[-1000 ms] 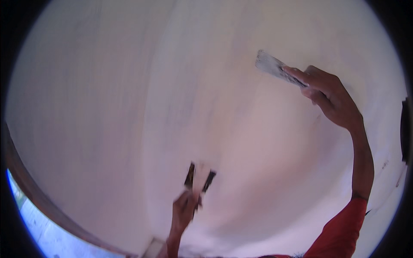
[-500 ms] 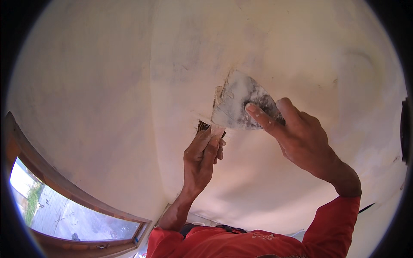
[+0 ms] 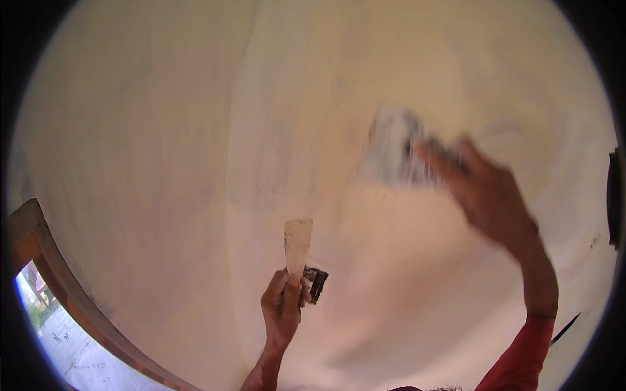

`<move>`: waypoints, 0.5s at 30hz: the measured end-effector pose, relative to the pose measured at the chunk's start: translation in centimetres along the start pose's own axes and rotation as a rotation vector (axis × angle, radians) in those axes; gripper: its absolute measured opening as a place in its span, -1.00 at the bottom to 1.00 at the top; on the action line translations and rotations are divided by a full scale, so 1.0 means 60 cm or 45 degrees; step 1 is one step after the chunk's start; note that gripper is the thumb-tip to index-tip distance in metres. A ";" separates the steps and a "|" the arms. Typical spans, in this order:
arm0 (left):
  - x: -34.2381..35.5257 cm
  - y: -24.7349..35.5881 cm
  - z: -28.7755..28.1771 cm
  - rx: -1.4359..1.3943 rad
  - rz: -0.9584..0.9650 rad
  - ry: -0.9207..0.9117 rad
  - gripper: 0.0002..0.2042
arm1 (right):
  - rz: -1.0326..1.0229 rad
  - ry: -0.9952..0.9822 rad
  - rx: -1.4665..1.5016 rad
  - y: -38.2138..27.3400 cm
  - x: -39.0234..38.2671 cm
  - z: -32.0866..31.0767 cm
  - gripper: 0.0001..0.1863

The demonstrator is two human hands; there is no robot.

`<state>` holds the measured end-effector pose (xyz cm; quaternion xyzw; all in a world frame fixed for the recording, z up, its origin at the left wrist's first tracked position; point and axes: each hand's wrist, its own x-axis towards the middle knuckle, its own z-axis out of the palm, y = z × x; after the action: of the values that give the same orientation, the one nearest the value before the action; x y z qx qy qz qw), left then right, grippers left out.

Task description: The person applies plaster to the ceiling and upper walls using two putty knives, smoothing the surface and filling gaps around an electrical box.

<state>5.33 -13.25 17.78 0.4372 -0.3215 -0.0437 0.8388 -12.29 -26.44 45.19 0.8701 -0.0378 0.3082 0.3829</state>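
My left hand [image 3: 283,306] is closed round a narrow putty knife [image 3: 298,242], its blade pointing up and coated with pale filler. Just right of those fingers is a dark square box or opening [image 3: 316,285], partly hidden by the hand; whether it is set in the wall I cannot tell. Higher and to the right, my right hand [image 3: 486,192] grips a wide putty knife [image 3: 394,146], fingers stretched along its blade. Motion blurs that blade, which lies on or close to the pale plastered wall [image 3: 313,130].
A brown wooden window frame [image 3: 72,287] curves along the lower left, with bright glass [image 3: 72,339] inside it. At the right rim is a dark object [image 3: 613,199]. A thin dark strip [image 3: 565,329] shows beside my right sleeve [image 3: 518,358].
The wide putty knife has come away from the narrow one and moved right. My left hand with the narrow knife is now lower in view. The view has shifted too.
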 end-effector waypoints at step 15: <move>-0.035 -0.074 -0.023 -0.009 -0.259 -0.224 -0.76 | -0.264 0.168 -0.610 0.284 0.355 -0.053 -0.57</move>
<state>5.36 -14.24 12.79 0.4590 -0.3477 -0.1678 0.8002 -1.86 -32.62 69.85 0.7319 0.0046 0.3056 0.6091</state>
